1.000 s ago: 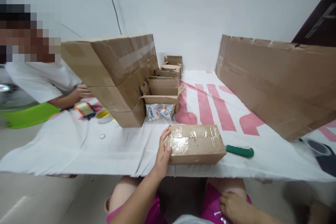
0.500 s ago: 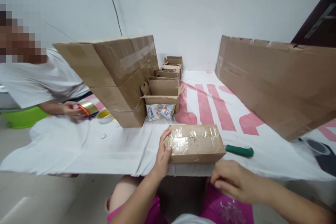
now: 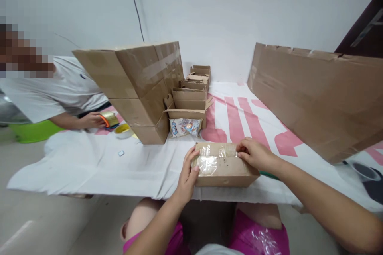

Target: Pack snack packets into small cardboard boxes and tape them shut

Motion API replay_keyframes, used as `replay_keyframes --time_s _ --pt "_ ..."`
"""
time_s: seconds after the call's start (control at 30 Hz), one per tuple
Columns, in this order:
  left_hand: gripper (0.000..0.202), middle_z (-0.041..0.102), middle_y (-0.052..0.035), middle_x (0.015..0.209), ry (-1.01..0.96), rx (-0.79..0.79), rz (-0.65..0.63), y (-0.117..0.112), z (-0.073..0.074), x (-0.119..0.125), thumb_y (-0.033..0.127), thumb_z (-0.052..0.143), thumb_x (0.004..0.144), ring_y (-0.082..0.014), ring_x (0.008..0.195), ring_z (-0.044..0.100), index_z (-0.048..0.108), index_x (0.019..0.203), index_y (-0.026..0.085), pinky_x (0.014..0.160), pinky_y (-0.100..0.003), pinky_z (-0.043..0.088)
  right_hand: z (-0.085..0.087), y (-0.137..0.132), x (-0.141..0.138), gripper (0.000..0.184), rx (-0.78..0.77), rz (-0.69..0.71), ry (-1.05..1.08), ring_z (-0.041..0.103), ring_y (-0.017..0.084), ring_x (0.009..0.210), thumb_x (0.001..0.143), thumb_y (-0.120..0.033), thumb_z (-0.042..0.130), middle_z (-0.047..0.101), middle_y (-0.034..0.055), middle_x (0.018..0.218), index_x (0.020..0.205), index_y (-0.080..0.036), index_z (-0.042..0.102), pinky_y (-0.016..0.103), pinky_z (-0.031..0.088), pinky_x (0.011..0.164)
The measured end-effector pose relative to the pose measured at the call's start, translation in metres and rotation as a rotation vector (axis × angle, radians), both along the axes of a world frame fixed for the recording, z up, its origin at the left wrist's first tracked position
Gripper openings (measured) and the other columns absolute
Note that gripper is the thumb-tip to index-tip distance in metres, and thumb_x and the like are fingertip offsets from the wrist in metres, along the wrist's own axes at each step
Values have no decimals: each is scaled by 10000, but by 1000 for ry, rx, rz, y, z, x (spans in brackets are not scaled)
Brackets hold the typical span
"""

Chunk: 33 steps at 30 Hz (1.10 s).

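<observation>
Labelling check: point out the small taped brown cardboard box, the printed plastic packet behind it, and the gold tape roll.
Small taped brown cardboard box (image 3: 226, 176), head view, front face.
Printed plastic packet (image 3: 185, 127), head view, middle of its front.
Gold tape roll (image 3: 110, 118), head view, outer band.
</observation>
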State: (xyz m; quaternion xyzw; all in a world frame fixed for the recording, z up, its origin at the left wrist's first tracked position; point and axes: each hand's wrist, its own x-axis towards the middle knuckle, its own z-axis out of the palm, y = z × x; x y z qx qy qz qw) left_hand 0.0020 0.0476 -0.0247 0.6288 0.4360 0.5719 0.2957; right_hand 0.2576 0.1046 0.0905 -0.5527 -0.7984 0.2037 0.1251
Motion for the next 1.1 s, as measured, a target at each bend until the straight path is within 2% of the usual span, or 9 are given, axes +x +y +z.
replay_keyframes --time_s 0.2,0.33,0.43,0.6,0.77,0.87,0.97,1.03,1.1 --pt "424 378 -121 1441 74 37 64 -2 1 2 412 424 949 -288 1383 322 443 1332 232 1145 -506 252 6 1 -5 138 -42 26 -42 612 178 864 827 -96 548 664 42 918 806 -190 646 267 439 752" --pt "397 399 -121 1391 133 43 122 -6 6 2 396 429 948 -279 1340 362 467 1308 232 1114 -484 291 6 2 -8 71 -15 -25 -65 625 178 860 831 -152 597 688 37 930 840 -200 647 253 435 718" --pt "367 466 -109 1265 225 83 200 -12 14 2 352 480 931 -268 1225 444 508 1280 246 1045 -457 359 8 3 -10 41 7 -52 -160 640 185 869 829 -211 635 711 33 928 865 -215 653 246 424 684" --pt "377 582 -74 1120 247 220 232 -22 24 5 252 537 901 -247 1086 515 519 1277 272 951 -408 422 17 10 -13 78 -40 -7 -287 658 190 754 809 -215 623 732 31 801 756 -218 680 244 369 569" --pt "303 621 -63 1051 94 228 163 -33 24 7 207 530 904 -215 979 592 554 1197 279 845 -363 478 30 19 -19 115 -34 116 -389 643 181 666 748 -148 595 727 34 753 735 -209 692 245 329 515" --pt "232 648 -57 916 82 307 -66 -40 30 0 287 525 908 -229 915 615 562 1136 277 876 -427 472 31 21 -23 128 -7 165 -444 641 190 658 739 -134 574 721 51 736 725 -197 686 253 325 513" --pt "396 672 -65 840 226 306 -327 -44 44 -9 552 438 906 -263 894 637 575 1121 250 994 -528 400 26 19 -26 146 45 181 -487 652 216 702 764 -138 543 725 83 780 743 -182 681 270 348 546" --pt "436 687 -85 881 290 281 -348 -42 54 -13 558 357 934 -263 912 649 597 1093 231 987 -508 423 20 16 -28 154 91 176 -506 660 238 746 786 -143 522 725 110 833 784 -167 674 284 372 582" --pt "306 686 -115 1016 338 270 -246 -37 63 -13 409 412 953 -263 1027 633 600 1095 214 957 -463 463 14 11 -28 165 142 167 -517 662 255 790 808 -148 499 718 136 880 839 -147 661 297 394 623"
